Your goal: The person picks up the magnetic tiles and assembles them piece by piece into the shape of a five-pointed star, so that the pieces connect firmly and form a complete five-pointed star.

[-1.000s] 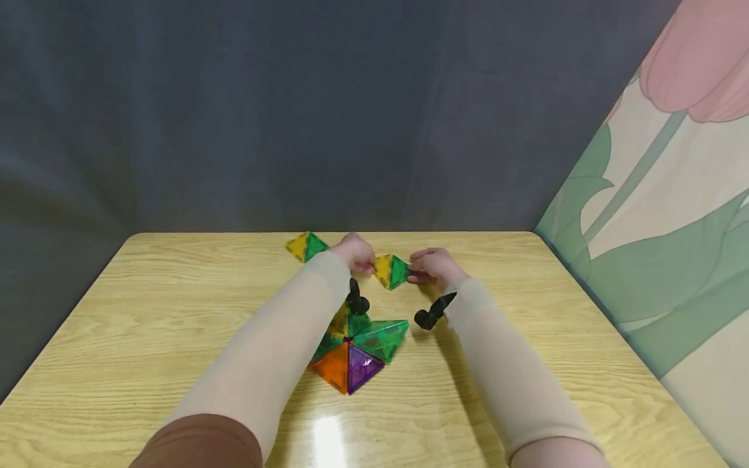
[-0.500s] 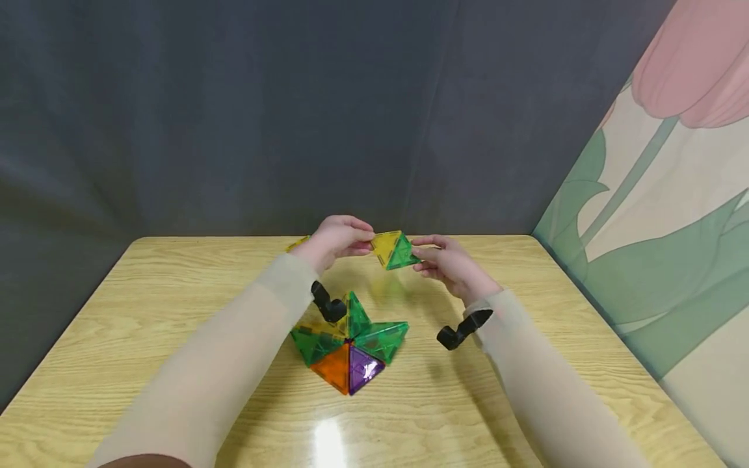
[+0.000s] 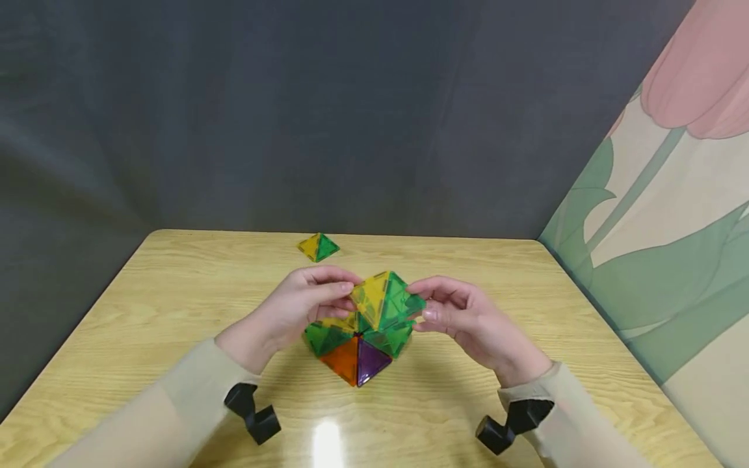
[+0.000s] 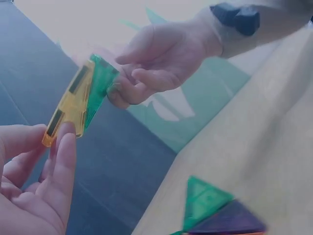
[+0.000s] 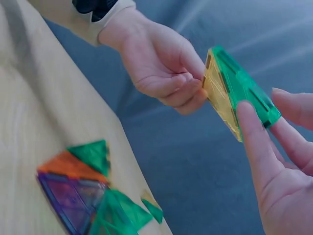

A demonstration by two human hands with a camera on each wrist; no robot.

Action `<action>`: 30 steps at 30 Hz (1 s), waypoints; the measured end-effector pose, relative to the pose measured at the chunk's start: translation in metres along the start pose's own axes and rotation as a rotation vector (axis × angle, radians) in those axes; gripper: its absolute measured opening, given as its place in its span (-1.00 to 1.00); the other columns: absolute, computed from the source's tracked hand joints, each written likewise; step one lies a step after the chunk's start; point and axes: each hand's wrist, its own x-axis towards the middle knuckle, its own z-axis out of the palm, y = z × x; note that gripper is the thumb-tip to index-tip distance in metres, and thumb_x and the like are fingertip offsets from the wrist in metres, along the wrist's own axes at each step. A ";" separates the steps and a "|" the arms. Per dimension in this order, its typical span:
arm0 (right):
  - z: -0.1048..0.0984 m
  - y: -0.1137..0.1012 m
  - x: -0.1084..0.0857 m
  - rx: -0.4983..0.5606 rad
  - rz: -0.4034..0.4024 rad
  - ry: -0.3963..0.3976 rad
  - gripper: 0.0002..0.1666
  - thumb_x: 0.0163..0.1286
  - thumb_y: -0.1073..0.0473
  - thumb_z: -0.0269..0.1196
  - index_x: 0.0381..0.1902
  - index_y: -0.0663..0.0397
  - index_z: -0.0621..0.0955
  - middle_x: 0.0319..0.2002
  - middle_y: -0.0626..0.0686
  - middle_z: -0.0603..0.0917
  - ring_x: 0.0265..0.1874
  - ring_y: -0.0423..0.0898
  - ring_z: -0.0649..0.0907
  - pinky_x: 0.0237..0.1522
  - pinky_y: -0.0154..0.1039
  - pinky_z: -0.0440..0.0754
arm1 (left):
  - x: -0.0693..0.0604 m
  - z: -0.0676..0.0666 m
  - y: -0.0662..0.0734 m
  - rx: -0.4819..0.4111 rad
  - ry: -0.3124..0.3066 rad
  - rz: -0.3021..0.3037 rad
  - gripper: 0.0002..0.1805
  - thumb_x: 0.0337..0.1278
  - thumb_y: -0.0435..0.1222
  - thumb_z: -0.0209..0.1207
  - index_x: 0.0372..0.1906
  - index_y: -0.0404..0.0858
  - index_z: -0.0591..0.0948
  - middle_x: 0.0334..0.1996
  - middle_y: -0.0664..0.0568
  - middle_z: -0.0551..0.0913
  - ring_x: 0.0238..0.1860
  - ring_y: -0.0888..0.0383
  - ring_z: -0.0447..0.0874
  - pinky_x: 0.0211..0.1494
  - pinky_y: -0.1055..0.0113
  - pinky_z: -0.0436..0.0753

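Observation:
A joined pair of translucent triangular magnetic tiles, one yellow tile (image 3: 370,298) and one green tile (image 3: 398,300), is held up off the table between both hands. My left hand (image 3: 298,305) pinches the yellow tile's outer corner between thumb and fingers. On the other side, my right hand (image 3: 468,318) pinches the green tile's outer corner. Below the pair lies a cluster of triangular tiles on the table; its orange tile (image 3: 344,361) and purple tile (image 3: 371,362) show at the front. Green tiles (image 3: 324,338) stand at its sides, and the held pair hides part of its back.
Near the table's far edge lies another yellow-and-green tile pair (image 3: 318,247). A dark curtain (image 3: 351,117) hangs behind the wooden table (image 3: 193,292). To the right stands a panel with a tulip print (image 3: 673,260).
Both hands have lifted the yellow-and-green pair from the back of the table and brought it nearer, over the cluster. The other pair at the back is uncovered again.

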 end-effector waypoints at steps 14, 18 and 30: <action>0.022 0.025 -0.028 -0.081 0.047 0.026 -0.70 0.45 0.40 0.15 0.09 0.20 0.62 -0.14 0.15 0.69 -0.18 -0.03 0.72 -0.08 -0.02 0.70 | -0.047 -0.005 -0.045 -0.142 -0.236 -0.009 -0.70 0.34 -0.49 0.08 0.09 -0.33 0.66 -0.20 -0.13 0.73 -0.13 0.04 0.74 -0.03 0.26 0.70; 0.024 0.036 -0.034 -0.135 0.070 0.068 -0.77 0.47 0.36 0.14 0.03 0.25 0.61 -0.24 0.18 0.69 -0.25 0.00 0.74 -0.15 0.04 0.72 | -0.050 -0.003 -0.058 -0.127 -0.213 -0.047 -0.71 0.33 -0.47 0.14 0.09 -0.39 0.64 -0.19 -0.17 0.74 -0.13 0.02 0.75 -0.01 0.20 0.70; 0.033 0.066 -0.046 0.053 0.246 0.169 -0.82 0.52 0.25 0.11 -0.22 0.22 0.62 -0.47 0.03 0.68 -0.58 -0.19 0.68 -0.49 -0.32 0.71 | -0.074 0.019 -0.097 -0.193 -0.022 -0.193 -0.74 0.37 -0.44 0.12 0.02 -0.57 0.53 -0.20 -0.35 0.70 -0.23 0.04 0.77 -0.14 0.28 0.73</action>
